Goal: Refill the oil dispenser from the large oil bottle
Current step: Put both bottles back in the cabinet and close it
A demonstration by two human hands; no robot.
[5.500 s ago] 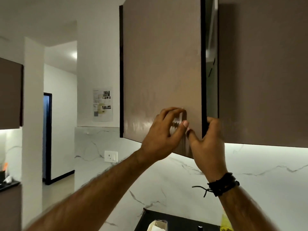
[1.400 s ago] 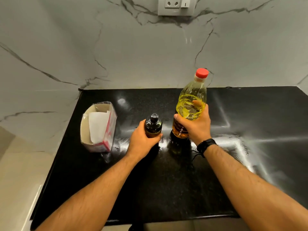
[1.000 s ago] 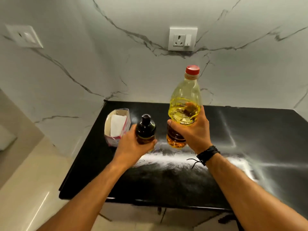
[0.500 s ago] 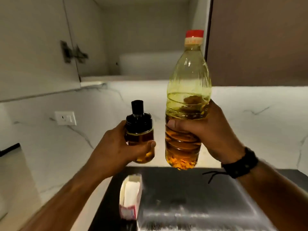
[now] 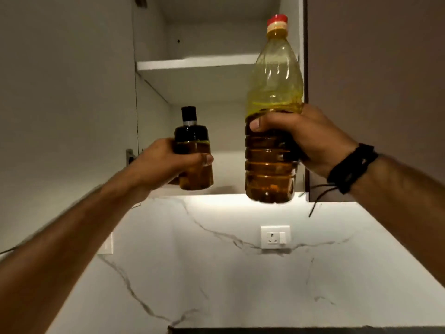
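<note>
Open wall cabinet point(image 5: 216, 68): door swung aside, white shelf point(image 5: 197, 62) bare where visible, lower compartment directly behind both bottles.

Large oil bottle point(image 5: 272, 112): held in the air before the cabinet's right side, base level with the cabinet's bottom edge. Long axis vertical, red cap point(image 5: 277, 21) on and pointing up. Right hand point(image 5: 310, 138) wraps its ribbed midsection, thumb across the front. Oil fills roughly the lower half.

Oil dispenser point(image 5: 193, 155): just left of the large bottle, apart from it, upright, black top point(image 5: 189, 114) up and closed. Left hand point(image 5: 166, 162) grips its lower body, thumb across the front.

Risks, judged: both hands are occupied, so neither can steady the other's load. An oily plastic wall could slip through the one-handed grip. Either base could clip the cabinet's bottom edge and tip. The dispenser stands near the large bottle; contact could jar one loose. Both closures look seated, so leakage appears unlikely.
</note>
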